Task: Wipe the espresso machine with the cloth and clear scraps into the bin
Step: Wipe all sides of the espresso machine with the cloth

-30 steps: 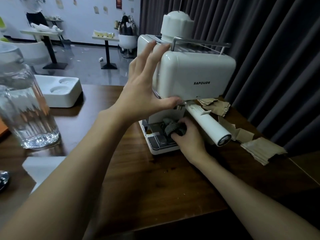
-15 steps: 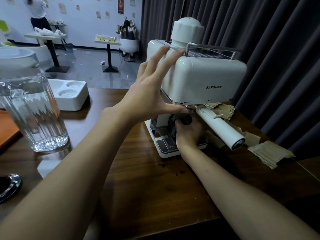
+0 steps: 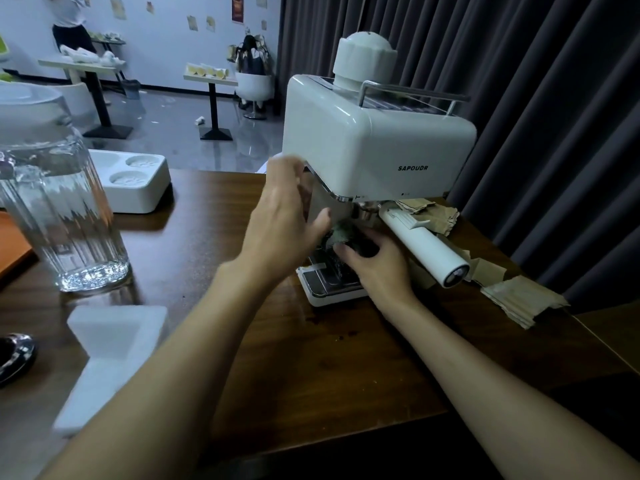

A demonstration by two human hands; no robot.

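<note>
My left hand [image 3: 284,220] slid down white boxy espresso machine [image 3: 381,147], open (blurred); right hand [image 3: 377,261] grips dark cloth [image 3: 337,233], wiping underneath.

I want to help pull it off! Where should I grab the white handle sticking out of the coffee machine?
Wrap your grip around the middle of the white handle, coming from its right side. It is a smooth round bar slanting out toward you, and the right hand with the cloth crowds its left.
</note>
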